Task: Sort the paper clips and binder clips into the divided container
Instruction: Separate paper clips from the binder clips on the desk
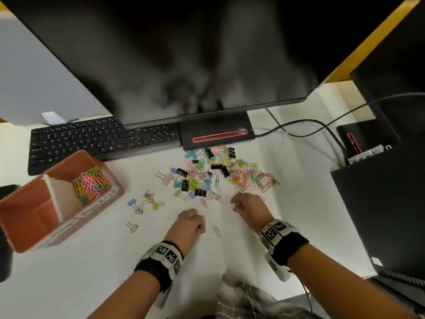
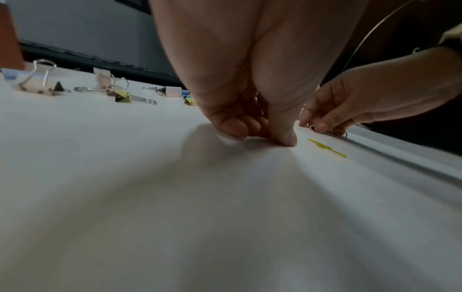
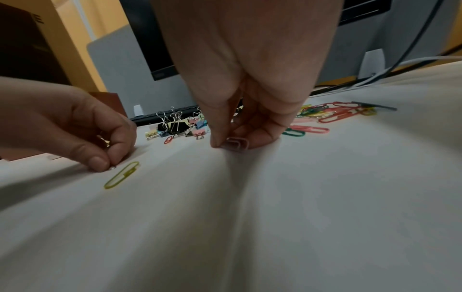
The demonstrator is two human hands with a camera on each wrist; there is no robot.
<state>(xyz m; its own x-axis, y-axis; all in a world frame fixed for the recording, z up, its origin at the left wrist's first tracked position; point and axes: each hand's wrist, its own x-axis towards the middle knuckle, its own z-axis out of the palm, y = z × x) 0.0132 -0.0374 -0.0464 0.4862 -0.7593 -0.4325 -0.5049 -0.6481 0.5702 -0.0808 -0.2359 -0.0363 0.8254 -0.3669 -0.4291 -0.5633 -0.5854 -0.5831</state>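
Note:
A mixed pile of coloured paper clips and binder clips (image 1: 220, 173) lies on the white desk in front of the monitor base. The orange divided container (image 1: 34, 229) stands at the left, with paper clips (image 1: 90, 184) heaped in its far right compartment. My right hand (image 3: 232, 145) pinches a pink paper clip (image 3: 236, 144) against the desk at the pile's near edge. My left hand (image 3: 107, 166), fingers curled, pinches a small pale clip (image 3: 112, 168) on the desk. A yellow-green paper clip (image 1: 216, 231) lies between the hands.
A black keyboard (image 1: 96, 141) and the monitor base (image 1: 216, 132) sit behind the pile. Loose binder clips (image 1: 147, 203) are scattered between container and hands. Cables (image 1: 305, 125) and a black computer case (image 1: 379, 203) are at the right.

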